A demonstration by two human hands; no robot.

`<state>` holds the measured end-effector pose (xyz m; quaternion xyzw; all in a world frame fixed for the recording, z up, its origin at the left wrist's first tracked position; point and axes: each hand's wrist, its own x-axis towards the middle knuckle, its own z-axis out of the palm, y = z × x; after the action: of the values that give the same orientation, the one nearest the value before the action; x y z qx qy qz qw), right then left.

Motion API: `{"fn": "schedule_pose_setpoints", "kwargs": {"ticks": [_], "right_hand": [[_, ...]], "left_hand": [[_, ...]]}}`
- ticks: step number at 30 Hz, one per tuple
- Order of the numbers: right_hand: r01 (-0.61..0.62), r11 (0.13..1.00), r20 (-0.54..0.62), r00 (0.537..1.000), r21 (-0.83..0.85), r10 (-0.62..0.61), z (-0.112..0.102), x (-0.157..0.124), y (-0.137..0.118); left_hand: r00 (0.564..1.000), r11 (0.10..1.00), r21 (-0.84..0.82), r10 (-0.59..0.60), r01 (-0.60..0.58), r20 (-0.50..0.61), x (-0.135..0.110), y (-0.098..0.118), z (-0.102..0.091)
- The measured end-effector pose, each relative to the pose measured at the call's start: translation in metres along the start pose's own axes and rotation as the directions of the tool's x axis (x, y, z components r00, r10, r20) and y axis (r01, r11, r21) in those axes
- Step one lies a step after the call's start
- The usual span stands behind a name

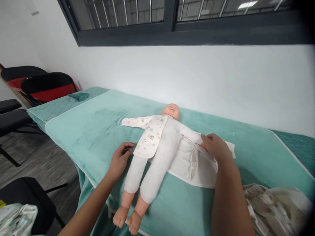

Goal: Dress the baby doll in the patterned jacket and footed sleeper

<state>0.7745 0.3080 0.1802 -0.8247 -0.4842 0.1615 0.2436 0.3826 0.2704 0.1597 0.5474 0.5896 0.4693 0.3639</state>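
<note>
- Dressing, seemingly: white-cloth, pink-headed doll (163, 144) lies on green plush cover (93, 131), one arm outside printed white shirt (150, 139).
- Right hand (216, 146) pinches that arm's end; half-curled left hand (121, 160) seems empty.
- Next likely calls for threading it.

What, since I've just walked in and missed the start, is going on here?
A person's right grip holds a doll by the end of one arm, above the spread white inside of its open shirt. The doll lies face up on a green cover. A patterned sleeve covers its other arm. The left grip is by the shirt's hem; contact is unclear.
</note>
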Motion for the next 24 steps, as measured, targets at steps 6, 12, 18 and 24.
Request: {"fn": "schedule_pose_setpoints", "kwargs": {"ticks": [6,12,18,24], "right_hand": [[-0.072,0.945,0.060,0.997,0.320,0.056,-0.010,-0.008,-0.004],[-0.130,0.392,0.130,0.991,0.911,0.027,-0.030,-0.018,-0.007],[-0.065,-0.212,0.077,0.996,0.975,0.050,-0.032,-0.015,-0.011],[-0.113,-0.470,0.079,0.993,0.876,-0.091,-0.022,-0.015,-0.017]], "left_hand": [[0.930,0.917,0.167,0.367,-0.363,0.010,0.016,0.062,0.029],[0.613,0.505,0.349,0.603,-0.789,0.511,0.033,0.112,0.095],[0.549,0.343,0.430,0.569,-0.835,0.612,0.047,0.123,0.145],[0.397,0.215,0.336,0.564,-0.917,0.724,0.054,0.137,0.194]]}}
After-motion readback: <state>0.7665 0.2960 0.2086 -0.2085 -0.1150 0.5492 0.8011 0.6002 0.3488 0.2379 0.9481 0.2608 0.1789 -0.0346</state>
